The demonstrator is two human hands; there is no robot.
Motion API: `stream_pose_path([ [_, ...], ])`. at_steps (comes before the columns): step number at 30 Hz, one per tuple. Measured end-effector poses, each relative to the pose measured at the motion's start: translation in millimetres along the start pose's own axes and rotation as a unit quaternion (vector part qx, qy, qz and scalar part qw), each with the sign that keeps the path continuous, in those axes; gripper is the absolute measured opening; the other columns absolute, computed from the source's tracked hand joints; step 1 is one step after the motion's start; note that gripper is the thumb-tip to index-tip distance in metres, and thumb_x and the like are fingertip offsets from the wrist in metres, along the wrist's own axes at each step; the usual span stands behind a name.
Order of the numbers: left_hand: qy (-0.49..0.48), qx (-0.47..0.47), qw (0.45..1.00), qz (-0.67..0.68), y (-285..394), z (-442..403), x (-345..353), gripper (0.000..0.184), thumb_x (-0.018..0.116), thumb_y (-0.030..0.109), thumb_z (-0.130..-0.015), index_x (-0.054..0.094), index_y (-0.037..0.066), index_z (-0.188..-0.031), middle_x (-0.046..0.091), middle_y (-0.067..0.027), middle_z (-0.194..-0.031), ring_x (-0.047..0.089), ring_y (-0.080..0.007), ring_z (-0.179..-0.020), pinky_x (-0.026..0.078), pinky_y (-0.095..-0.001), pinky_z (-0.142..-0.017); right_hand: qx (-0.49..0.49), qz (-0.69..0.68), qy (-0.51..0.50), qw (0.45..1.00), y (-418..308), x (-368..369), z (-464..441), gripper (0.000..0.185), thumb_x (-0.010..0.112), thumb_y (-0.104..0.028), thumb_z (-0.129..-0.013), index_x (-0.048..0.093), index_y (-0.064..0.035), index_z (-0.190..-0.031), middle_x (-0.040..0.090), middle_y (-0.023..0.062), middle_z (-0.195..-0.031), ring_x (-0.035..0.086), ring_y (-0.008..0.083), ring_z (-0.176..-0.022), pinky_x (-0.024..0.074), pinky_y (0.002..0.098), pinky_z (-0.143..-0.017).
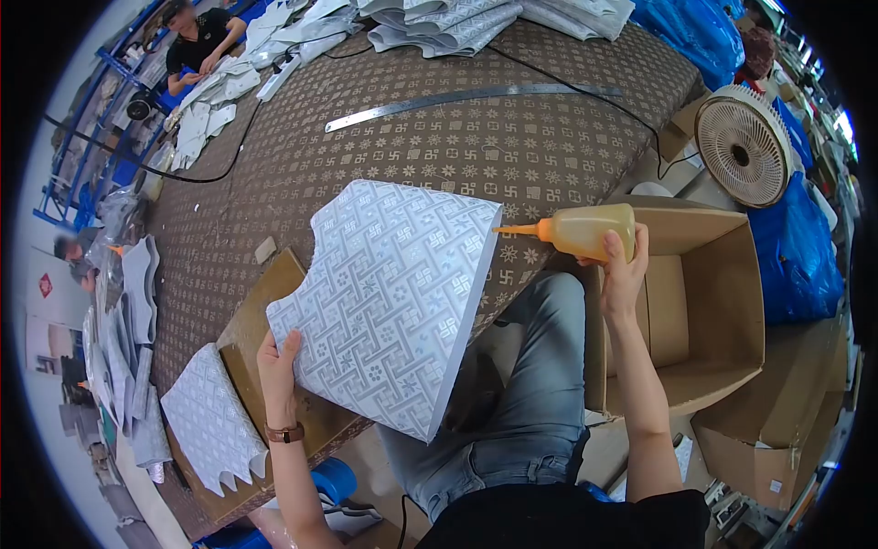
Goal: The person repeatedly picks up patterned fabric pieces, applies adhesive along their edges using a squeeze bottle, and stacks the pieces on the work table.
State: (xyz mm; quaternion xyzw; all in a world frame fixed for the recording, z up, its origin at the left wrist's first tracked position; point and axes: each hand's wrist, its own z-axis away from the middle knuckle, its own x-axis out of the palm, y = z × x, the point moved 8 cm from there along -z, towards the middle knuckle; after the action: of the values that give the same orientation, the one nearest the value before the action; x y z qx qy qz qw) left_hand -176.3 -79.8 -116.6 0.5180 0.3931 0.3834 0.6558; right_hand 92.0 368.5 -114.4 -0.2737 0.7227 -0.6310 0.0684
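Observation:
A silvery-white patterned sheet (389,293) with a curved notch on its left side lies over the table edge and reaches above the lap. My left hand (279,361) grips its lower left edge, thumb on top. My right hand (622,265) is wrapped round a squeeze bottle (590,231) of yellowish liquid. The bottle lies sideways, and its orange nozzle points left, with the tip at the upper end of the plain grey strip along the sheet's right edge. Whether the tip touches the strip, I cannot tell.
The brown patterned table (439,146) bears a metal ruler (466,99), a cable and piles of sheets (448,23). A folded sheet (215,421) lies lower left. An open cardboard box (677,302) and a fan (743,146) stand right. A person (201,41) sits at the far left.

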Motion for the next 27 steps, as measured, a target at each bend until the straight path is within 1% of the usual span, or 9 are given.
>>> stream_pose_path([
  [3, -0.004, -0.002, 1.0, 0.007, -0.5, -0.8, 1.0, 0.034, 0.058, 0.015, -0.092, 0.055, -0.004, -0.121, 0.062, -0.0076, -0.114, 0.059, -0.0117, -0.096, 0.046, -0.0252, -0.084, -0.012, 0.019, 0.004, 1.0, -1.7, 0.3, 0.4, 0.027, 0.057, -0.025, -0.092, 0.043, -0.0048, -0.102, 0.059, 0.0109, -0.089, 0.063, 0.0196, -0.069, 0.0512, 0.0285, -0.053],
  [6, -0.002, -0.004, 1.0, 0.012, -4.2, -0.1, 1.6, 0.034, 0.059, 0.015, -0.092, 0.055, -0.004, -0.12, 0.063, -0.0076, -0.113, 0.059, -0.0118, -0.096, 0.046, -0.0252, -0.084, 0.058, -0.002, -0.047, 0.997, 7.3, 2.4, 9.2, 0.029, 0.057, -0.028, -0.092, 0.044, -0.0043, -0.102, 0.06, 0.0115, -0.088, 0.063, 0.0189, -0.067, 0.0508, 0.0281, -0.052],
  [10, 0.006, -0.008, 1.0, 0.014, -6.2, -0.8, 1.4, 0.034, 0.059, 0.016, -0.092, 0.055, -0.004, -0.12, 0.063, -0.0077, -0.113, 0.059, -0.012, -0.096, 0.046, -0.0252, -0.084, 0.118, -0.054, -0.06, 0.99, 16.4, 4.8, 35.2, 0.032, 0.063, -0.026, -0.089, 0.044, -0.0025, -0.099, 0.06, 0.0122, -0.082, 0.062, 0.0189, -0.061, 0.0504, 0.0273, -0.049],
  [15, 0.008, -0.012, 1.0, 0.019, -6.8, 0.7, 1.7, 0.035, 0.06, 0.017, -0.091, 0.056, -0.004, -0.119, 0.063, -0.0078, -0.113, 0.059, -0.012, -0.096, 0.046, -0.0252, -0.083, 0.194, -0.067, -0.093, 0.974, 24.9, 12.3, 73.3, 0.033, 0.062, -0.03, -0.089, 0.045, -0.0033, -0.101, 0.061, 0.0132, -0.081, 0.062, 0.0193, -0.059, 0.0501, 0.0269, -0.049],
  [18, 0.01, -0.012, 1.0, 0.022, -7.2, -0.4, 3.5, 0.035, 0.061, 0.017, -0.091, 0.056, -0.004, -0.119, 0.063, -0.0079, -0.113, 0.059, -0.0119, -0.096, 0.046, -0.0252, -0.083, 0.243, -0.048, -0.122, 0.961, 33.7, 18.1, 99.2, 0.051, 0.062, -0.042, -0.086, 0.045, -0.0017, -0.113, 0.06, 0.0129, -0.084, 0.062, 0.0202, -0.061, 0.0502, 0.0279, -0.048],
  [19, 0.012, -0.008, 1.0, 0.022, -6.6, -0.3, 3.5, 0.036, 0.061, 0.018, -0.091, 0.056, -0.003, -0.119, 0.063, -0.0079, -0.113, 0.059, -0.0119, -0.096, 0.046, -0.0252, -0.083, 0.25, -0.048, -0.124, 0.959, 35.3, 19.1, 106.0, 0.051, 0.062, -0.042, -0.086, 0.045, -0.0017, -0.113, 0.06, 0.0129, -0.084, 0.062, 0.0202, -0.061, 0.0502, 0.0279, -0.048],
  [22, 0.018, -0.012, 1.0, 0.019, -11.3, 1.5, 0.7, 0.036, 0.062, 0.018, -0.091, 0.056, -0.003, -0.119, 0.063, -0.0078, -0.113, 0.06, -0.0119, -0.095, 0.046, -0.0252, -0.083, 0.295, -0.093, -0.146, 0.94, 40.6, 24.4, 132.6, 0.039, 0.062, -0.034, -0.088, 0.046, -0.0031, -0.105, 0.062, 0.0145, -0.083, 0.063, 0.0204, -0.059, 0.0508, 0.0273, -0.049],
  [26, 0.021, -0.006, 1.0, 0.02, -14.6, 2.8, -3.2, 0.038, 0.062, 0.019, -0.091, 0.055, -0.003, -0.121, 0.063, -0.0078, -0.113, 0.059, -0.0122, -0.096, 0.046, -0.0254, -0.084, 0.362, -0.118, -0.162, 0.91, 45.3, 31.1, 166.0, 0.045, 0.062, -0.037, -0.087, 0.044, -0.0021, -0.11, 0.062, 0.0147, -0.083, 0.064, 0.0213, -0.06, 0.0515, 0.0274, -0.049],
  [27, 0.023, -0.008, 1.0, 0.016, -14.4, 2.5, -3.2, 0.039, 0.062, 0.019, -0.09, 0.053, -0.003, -0.122, 0.062, -0.0079, -0.114, 0.059, -0.0125, -0.097, 0.046, -0.0255, -0.084, 0.362, -0.12, -0.158, 0.911, 44.4, 30.7, 171.8, 0.045, 0.062, -0.037, -0.087, 0.044, -0.0021, -0.11, 0.062, 0.0147, -0.083, 0.064, 0.0213, -0.06, 0.0515, 0.0274, -0.049],
])
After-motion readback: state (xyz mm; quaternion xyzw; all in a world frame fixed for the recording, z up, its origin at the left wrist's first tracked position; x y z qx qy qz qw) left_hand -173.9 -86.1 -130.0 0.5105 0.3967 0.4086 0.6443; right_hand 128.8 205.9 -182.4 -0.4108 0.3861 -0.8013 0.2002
